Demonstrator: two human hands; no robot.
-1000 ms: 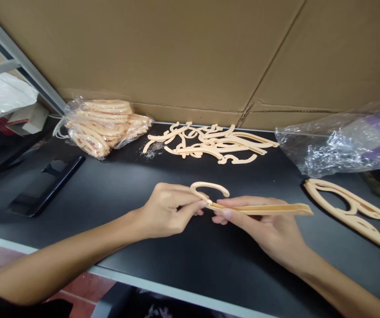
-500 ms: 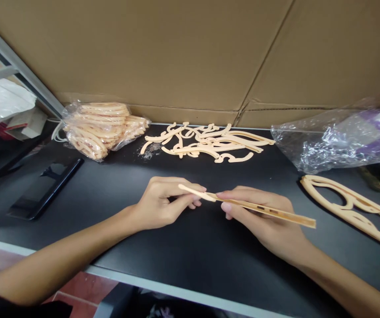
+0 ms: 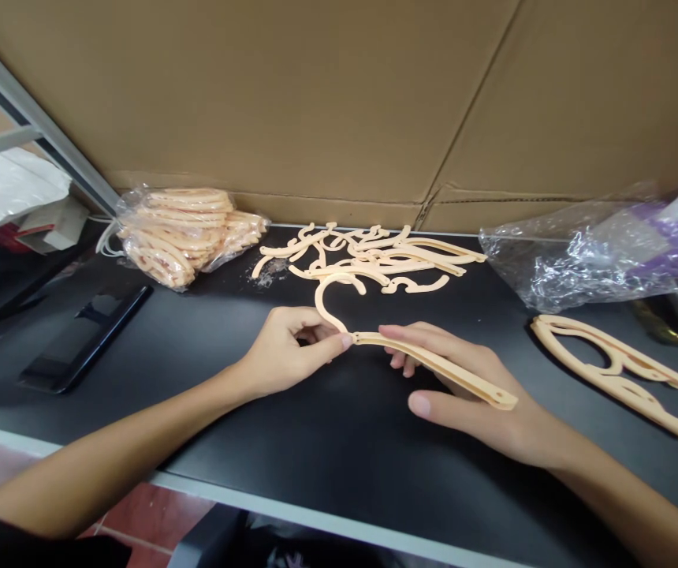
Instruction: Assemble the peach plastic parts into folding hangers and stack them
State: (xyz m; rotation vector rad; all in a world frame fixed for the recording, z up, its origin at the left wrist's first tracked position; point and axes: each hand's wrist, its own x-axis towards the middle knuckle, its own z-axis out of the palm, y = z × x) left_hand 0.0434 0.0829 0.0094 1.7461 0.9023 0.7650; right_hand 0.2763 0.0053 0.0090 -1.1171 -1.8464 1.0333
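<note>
My left hand (image 3: pixel 292 347) pinches a cream plastic hanger piece between thumb and fingers at the joint where its curved hook (image 3: pixel 322 304) meets a long grooved hanger arm (image 3: pixel 439 360). The hook curls upward and away from me; the arm slants down to the right. Along that arm lies my right hand (image 3: pixel 474 386), its thumb spread well apart and its fingers behind the arm, touching it without a closed grip. To the right, a folded cream hanger (image 3: pixel 616 379) rests on the black table (image 3: pixel 339 465).
Loose cream hanger parts (image 3: pixel 374 256) are heaped at the back. Left of them sits a clear bag of hanger parts (image 3: pixel 182 233); a crumpled plastic bag (image 3: pixel 575 260) lies at the right. A dark flat object (image 3: pixel 87 335) is at left. Cardboard (image 3: pixel 292 95) stands behind.
The hanger piece has been turned so that its hook now shows upright and its arm's other side faces me. My right thumb has come off the arm and spread away.
</note>
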